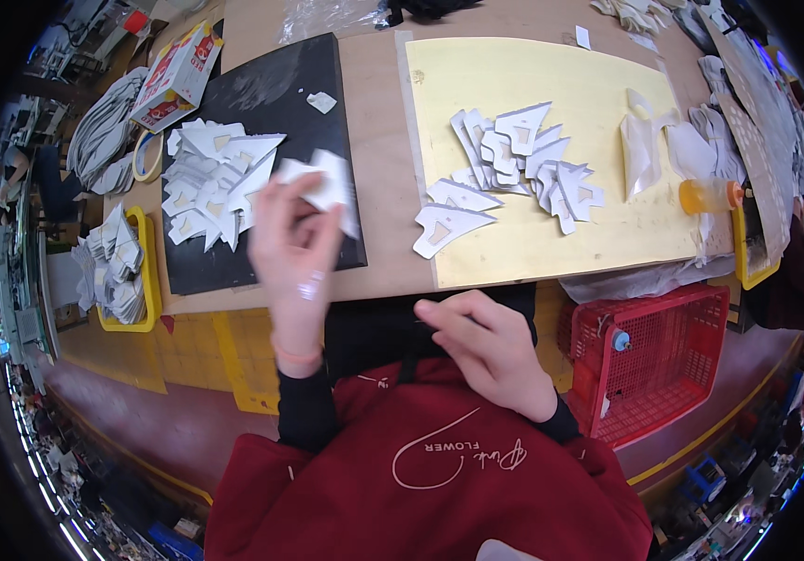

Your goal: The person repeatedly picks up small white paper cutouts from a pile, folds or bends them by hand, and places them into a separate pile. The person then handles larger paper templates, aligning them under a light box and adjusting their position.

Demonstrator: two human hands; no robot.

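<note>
My left hand (291, 238) is raised over the right side of a black board (261, 89), its fingers curled on a white cut piece (334, 178) that is blurred by motion. Left of it on that board lies a heap of white angular pieces (210, 178) with cut-outs. In front of my body, below the table's edge, my right hand (495, 351) has its fingers loosely stretched, with nothing seen in them. A second pile of similar white pieces (519, 154) lies on a pale yellow board (561, 248) to the right. One small white scrap (321, 102) rests on the black board.
At far left are a printed carton (177, 77), a tape roll (147, 155) and a yellow basket (149, 271) of white pieces. To the right are an orange-filled bottle (709, 196) and translucent sheeting (641, 154). A red crate (659, 360) stands below the table.
</note>
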